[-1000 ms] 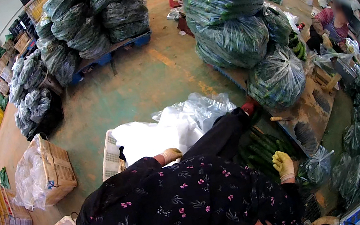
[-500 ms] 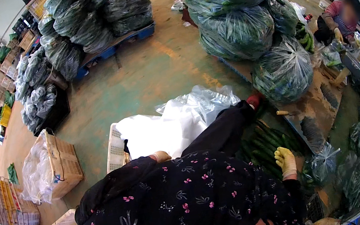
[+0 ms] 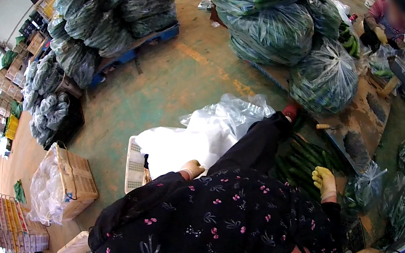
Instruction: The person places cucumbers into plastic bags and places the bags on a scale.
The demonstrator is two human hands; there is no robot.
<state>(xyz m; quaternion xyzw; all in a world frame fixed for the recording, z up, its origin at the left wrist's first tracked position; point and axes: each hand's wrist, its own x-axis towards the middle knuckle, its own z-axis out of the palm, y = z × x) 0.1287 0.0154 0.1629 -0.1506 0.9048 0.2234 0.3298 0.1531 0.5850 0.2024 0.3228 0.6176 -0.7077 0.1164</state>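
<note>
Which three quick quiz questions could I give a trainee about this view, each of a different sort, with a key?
1. Multiple choice: what lies nearest the right hand?
A) The red shoe
B) The long green vegetables
C) The stacked bags at the upper left

2. True or false: the left hand is nearer to the long green vegetables than to the white plastic sheeting.

3. Short answer: what colour shows along the side of the pallet under the stacked bags at the upper left?

Key:
1. B
2. False; the left hand is right by the white plastic sheeting.
3. Blue
</note>
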